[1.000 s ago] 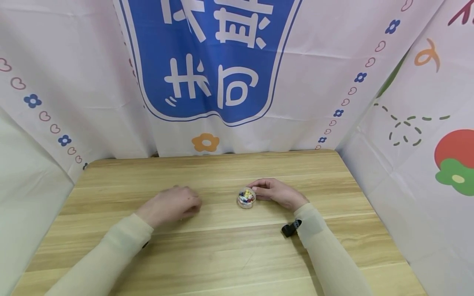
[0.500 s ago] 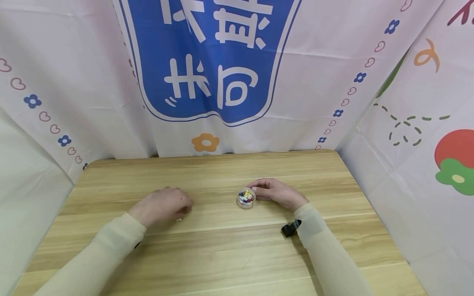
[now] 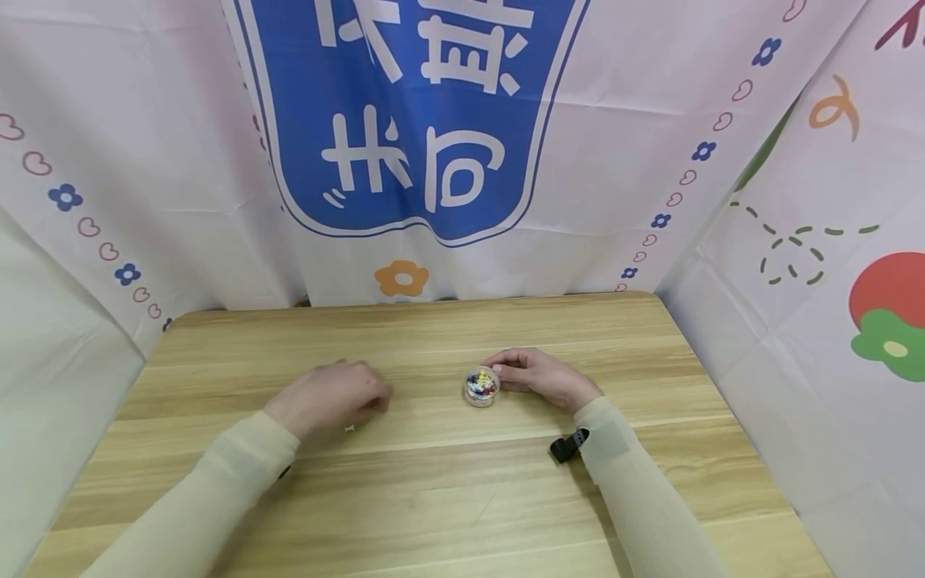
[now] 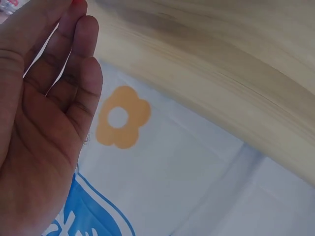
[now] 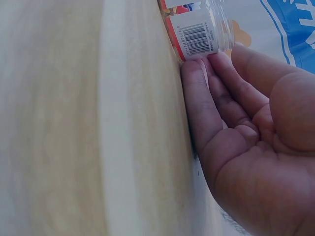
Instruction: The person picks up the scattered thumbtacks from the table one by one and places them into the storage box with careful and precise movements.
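Observation:
A small clear jar (image 3: 481,388) of multicoloured push pins stands uncovered on the wooden table. My right hand (image 3: 538,376) holds its right side; in the right wrist view the thumb is by the jar's rim and the fingers (image 5: 197,83) touch its barcode label. My left hand (image 3: 332,397), slightly blurred, is to the left of the jar with fingers bent. In the left wrist view a tiny red push pin (image 4: 77,2) shows at its fingertips, mostly cut off by the frame edge. One white push pin (image 3: 350,428) lies on the table just below the left hand.
The wooden table (image 3: 433,514) reaches back to a white printed curtain (image 3: 578,201), with another cloth wall (image 3: 809,385) along the right. A black strap-like device (image 3: 567,445) sits at the right wrist.
My left hand shifted left, uncovering the white push pin, then came back right towards the jar. The right hand and jar stayed put.

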A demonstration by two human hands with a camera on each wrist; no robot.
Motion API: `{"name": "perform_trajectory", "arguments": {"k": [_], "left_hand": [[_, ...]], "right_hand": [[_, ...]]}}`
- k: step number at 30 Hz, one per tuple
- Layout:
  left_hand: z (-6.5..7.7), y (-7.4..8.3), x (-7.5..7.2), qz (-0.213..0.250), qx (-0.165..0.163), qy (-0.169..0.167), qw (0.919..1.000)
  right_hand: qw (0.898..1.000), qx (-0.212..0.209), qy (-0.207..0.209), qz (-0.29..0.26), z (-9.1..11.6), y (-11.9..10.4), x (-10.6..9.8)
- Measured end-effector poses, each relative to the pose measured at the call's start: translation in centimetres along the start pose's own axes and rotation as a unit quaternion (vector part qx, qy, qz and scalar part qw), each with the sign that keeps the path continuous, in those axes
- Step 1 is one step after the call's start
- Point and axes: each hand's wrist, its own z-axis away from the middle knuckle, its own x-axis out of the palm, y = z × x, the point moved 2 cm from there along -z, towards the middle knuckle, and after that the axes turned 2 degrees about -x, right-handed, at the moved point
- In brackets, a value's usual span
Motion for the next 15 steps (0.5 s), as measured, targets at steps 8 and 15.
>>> {"name": "perform_trajectory", "arguments": {"k": [8, 15], "left_hand": [[-3.0, 1.6, 0.2, -0.013, 0.023, 0.01, 0.9996], [-5.1, 3.0, 0.2, -0.014, 0.019, 0.007, 0.9997]], "right_hand": [[1.0, 0.001, 0.002, 0.0, 0.2, -0.1, 0.0], [1.0, -0.004, -0.004, -0.001, 0.1, -0.1, -0.1]]}}
